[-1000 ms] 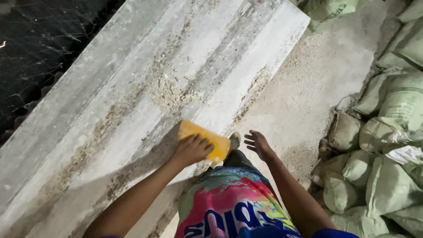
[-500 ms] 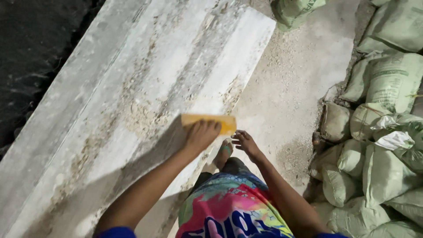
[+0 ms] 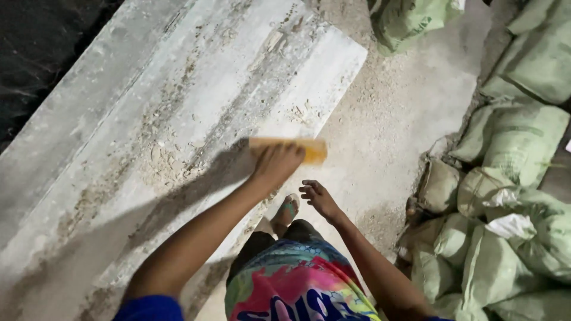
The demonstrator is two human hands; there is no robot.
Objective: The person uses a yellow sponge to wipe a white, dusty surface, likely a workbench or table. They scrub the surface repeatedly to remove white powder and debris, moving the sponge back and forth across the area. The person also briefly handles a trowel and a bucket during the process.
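Note:
My left hand grips a flat yellow-orange pad and holds it against the near edge of a long pale stone slab that lies slanted on the floor. Crumbs and streaks of sandy dirt cover the slab just left of the pad. My right hand hovers below the pad with fingers spread, holding nothing. My foot in a sandal stands beside the slab's edge, and my bright patterned shorts fill the bottom of the view.
Several stuffed pale green sacks are piled along the right side, with another sack at the top. Dusty sandy floor lies between the slab and the sacks. A dark surface borders the slab at upper left.
My left hand has slid the yellow pad rightward along the slab's edge and turned it flatter. My right hand stayed just below it, and the view shifted.

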